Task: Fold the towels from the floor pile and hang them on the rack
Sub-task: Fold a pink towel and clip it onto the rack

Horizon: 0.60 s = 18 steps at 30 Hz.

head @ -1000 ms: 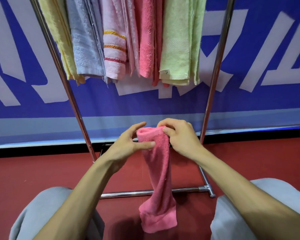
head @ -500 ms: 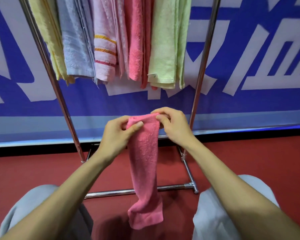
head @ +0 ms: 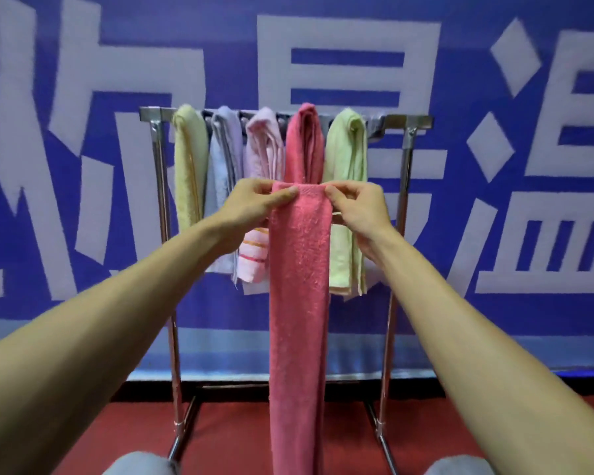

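Note:
A folded pink towel (head: pixel 299 303) hangs as a long narrow strip from my two hands, its top edge at chest height in front of the rack. My left hand (head: pixel 254 200) pinches its top left corner and my right hand (head: pixel 360 204) pinches its top right corner. Behind it stands a chrome rack (head: pixel 405 152) whose top bar carries several folded towels: yellow (head: pixel 189 159), pale blue (head: pixel 222 156), light pink with stripes (head: pixel 261 149), dark pink (head: pixel 304 142) and light green (head: pixel 347 156). The floor pile is out of view.
A blue banner (head: pixel 494 234) with large white characters fills the wall behind the rack. The floor (head: pixel 240 437) is red. My grey-clad knees (head: pixel 138 464) show at the bottom edge. A bare stretch of the top bar (head: pixel 384 120) lies right of the green towel.
The view has tilted up, so the rack's top bar now shows. Both hands have lifted the pink towel higher and it hangs longer, stretched flat between them.

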Each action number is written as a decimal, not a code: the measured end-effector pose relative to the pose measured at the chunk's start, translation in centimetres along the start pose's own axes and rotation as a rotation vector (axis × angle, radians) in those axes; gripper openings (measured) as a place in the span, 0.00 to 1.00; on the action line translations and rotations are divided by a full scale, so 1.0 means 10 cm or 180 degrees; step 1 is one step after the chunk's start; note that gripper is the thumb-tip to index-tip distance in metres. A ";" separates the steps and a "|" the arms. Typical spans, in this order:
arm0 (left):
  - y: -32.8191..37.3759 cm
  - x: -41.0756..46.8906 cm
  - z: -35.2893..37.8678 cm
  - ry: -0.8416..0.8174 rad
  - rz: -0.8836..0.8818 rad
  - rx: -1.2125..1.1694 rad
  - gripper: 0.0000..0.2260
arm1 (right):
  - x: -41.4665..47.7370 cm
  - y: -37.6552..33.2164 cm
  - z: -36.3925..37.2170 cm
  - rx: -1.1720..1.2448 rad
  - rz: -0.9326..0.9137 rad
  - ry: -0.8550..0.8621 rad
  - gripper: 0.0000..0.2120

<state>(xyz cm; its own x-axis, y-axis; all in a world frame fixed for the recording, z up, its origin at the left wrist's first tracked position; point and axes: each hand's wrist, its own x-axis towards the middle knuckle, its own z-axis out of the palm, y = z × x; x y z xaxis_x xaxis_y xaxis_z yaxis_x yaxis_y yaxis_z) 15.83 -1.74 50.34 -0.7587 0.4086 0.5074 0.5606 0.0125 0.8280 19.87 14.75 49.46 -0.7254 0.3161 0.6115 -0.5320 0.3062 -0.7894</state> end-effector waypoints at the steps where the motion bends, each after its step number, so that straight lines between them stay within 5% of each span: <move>1: 0.15 0.07 -0.07 0.0068 0.0160 0.0071 0.08 | 0.09 -0.16 -0.01 -0.0056 -0.0178 0.0041 0.07; 5: 0.53 0.15 -0.03 0.0696 0.0945 0.0410 0.09 | 0.25 -0.64 -0.04 -0.0122 -0.0691 0.0202 0.08; 8: 0.49 0.03 0.15 0.1196 0.1025 0.0893 0.09 | 0.18 -0.67 -0.03 -0.0352 -0.0631 0.0210 0.09; 12: 0.67 0.09 0.12 0.1129 0.1018 0.0845 0.11 | 0.14 -0.83 -0.14 -0.0442 -0.0830 0.0303 0.08; 18: 0.81 0.11 0.18 0.0923 0.0416 -0.0227 0.13 | 0.14 -0.92 -0.15 -0.0283 -0.0596 0.0200 0.06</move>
<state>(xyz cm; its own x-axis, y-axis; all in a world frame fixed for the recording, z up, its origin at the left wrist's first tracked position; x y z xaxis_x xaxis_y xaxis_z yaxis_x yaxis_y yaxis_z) 20.08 0.43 57.17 -0.7505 0.1254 0.6489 0.6426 -0.0912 0.7608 24.45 13.70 57.67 -0.5874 0.3008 0.7514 -0.6123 0.4420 -0.6556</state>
